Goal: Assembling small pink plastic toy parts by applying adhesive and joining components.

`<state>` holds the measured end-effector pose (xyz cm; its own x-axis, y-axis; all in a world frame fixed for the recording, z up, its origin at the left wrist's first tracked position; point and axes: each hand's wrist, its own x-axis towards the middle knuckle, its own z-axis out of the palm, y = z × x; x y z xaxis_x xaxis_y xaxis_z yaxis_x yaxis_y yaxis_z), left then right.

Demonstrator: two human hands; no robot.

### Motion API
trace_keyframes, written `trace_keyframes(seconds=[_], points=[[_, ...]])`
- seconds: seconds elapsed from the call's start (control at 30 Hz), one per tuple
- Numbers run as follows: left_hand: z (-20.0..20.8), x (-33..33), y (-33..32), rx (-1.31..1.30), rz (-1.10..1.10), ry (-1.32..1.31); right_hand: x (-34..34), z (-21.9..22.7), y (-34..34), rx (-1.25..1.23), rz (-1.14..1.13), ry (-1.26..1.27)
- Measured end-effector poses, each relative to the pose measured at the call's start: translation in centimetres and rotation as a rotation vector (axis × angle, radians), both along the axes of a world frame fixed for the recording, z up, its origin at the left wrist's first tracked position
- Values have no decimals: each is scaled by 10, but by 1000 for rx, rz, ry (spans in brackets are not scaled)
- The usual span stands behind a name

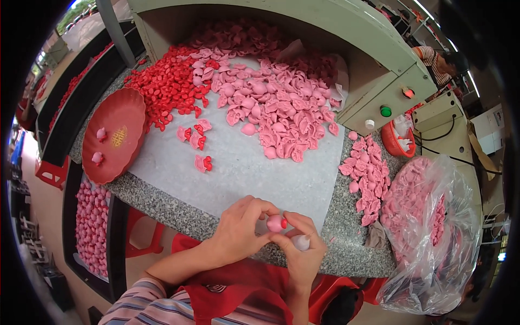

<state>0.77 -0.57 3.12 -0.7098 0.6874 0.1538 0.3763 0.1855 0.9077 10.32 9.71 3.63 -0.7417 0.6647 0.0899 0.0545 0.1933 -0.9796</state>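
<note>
Near the front edge of the bench, my left hand (234, 230) pinches a small round pink plastic toy piece (274, 223) with a red part at its right side. The fingertips of my right hand (304, 262) close on the red part. Tucked in the right palm is a small whitish squeeze bottle (300, 243) with a narrow tip; the fingers partly hide it. Ahead of my hands, a few pink shells with red parts on them, such as this pink-and-red piece (203, 163), lie on a white sheet (179, 179).
Red plastic parts (168, 81) and pink shells (287, 114) are heaped across the back. A red scalloped dish (116, 157) with two pink pieces stands left. Right are loose shells (368, 173), a red basket (395, 146) and a clear bag (433, 260). A machine housing (368, 59) overhangs the back.
</note>
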Motion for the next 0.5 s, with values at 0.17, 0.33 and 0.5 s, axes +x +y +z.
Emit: trace_keyframes(seconds=[0.17, 0.33, 0.5], points=[[8, -1, -3, 103, -109, 202, 5, -31, 10, -661, 7, 204], [-3, -2, -7, 250, -171, -54, 2, -36, 5, -740, 46, 358], [-14, -1, -4, 409, -122, -624, 0, -28, -5, -695, -13, 268]])
